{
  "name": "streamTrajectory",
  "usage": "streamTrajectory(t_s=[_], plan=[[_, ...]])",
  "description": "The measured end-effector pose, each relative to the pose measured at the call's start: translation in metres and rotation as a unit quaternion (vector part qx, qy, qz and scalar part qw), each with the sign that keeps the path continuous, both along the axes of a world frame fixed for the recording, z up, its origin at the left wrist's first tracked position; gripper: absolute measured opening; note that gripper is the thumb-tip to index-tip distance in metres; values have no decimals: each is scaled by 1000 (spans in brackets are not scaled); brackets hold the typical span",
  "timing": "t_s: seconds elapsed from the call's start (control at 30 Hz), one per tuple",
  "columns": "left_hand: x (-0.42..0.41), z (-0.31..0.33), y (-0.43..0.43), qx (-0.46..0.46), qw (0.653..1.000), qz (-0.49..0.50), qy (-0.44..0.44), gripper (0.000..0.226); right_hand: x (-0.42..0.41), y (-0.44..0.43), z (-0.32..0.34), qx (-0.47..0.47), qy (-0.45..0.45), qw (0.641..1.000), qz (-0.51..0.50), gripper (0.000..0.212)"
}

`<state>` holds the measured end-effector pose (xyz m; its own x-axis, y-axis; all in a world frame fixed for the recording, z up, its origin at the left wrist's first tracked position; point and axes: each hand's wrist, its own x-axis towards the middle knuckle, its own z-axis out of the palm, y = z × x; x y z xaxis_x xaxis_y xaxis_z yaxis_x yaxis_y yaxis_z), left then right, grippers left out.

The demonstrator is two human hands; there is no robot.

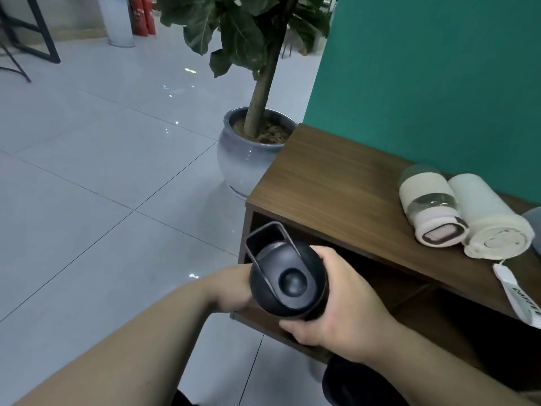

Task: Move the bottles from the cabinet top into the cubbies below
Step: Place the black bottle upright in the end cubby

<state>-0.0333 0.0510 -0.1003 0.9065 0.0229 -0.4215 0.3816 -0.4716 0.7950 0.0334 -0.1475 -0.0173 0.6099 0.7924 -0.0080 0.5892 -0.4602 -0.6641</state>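
Before the cubby (380,288), black bottle (288,281) hiding left hand (234,291), body unseen

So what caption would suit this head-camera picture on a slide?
Both hands, left and right, hold a black bottle before the cabinet cubby.

Only text I can spot is dark lettering on a white strap (519,294) hanging off the cabinet (336,186), too blurry to read.

We see a pale tiled floor (102,148) catching glints of light, a teal wall (424,83) at right, a potted tree (251,118) beside it, and red extinguishers (143,16) far back.
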Motion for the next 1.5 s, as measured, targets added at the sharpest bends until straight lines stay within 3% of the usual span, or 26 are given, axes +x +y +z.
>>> streamTrajectory(t_s=[0.07,0.2,0.3,0.4,0.63,0.83,1.23,1.37,1.5], plan=[[5,-23,-7,4,999,-32,21,20,6,-3,-39,-2,36,998,-50,80],[13,-60,-18,-38,997,2,62,33,26,3,-106,2,70,990,-122,87],[23,-84,-21,-15,998,54,37,33,39,18,-134,30,80,981,-175,101],[30,-109,-19,11,990,138,13,56,49,33,-152,39,85,976,-199,108],[46,-141,-20,60,962,261,-50,63,67,63,-181,51,153,953,-256,112],[62,-162,-22,133,951,274,-56,62,77,75,-199,86,166,934,-303,109],[75,-185,-23,138,948,283,-46,58,81,76,-210,107,159,929,-318,109],[77,-186,-23,125,942,306,-52,53,81,74,-211,84,164,932,-311,112],[75,-185,-21,110,935,336,-30,59,85,70,-221,43,159,941,-296,100]])
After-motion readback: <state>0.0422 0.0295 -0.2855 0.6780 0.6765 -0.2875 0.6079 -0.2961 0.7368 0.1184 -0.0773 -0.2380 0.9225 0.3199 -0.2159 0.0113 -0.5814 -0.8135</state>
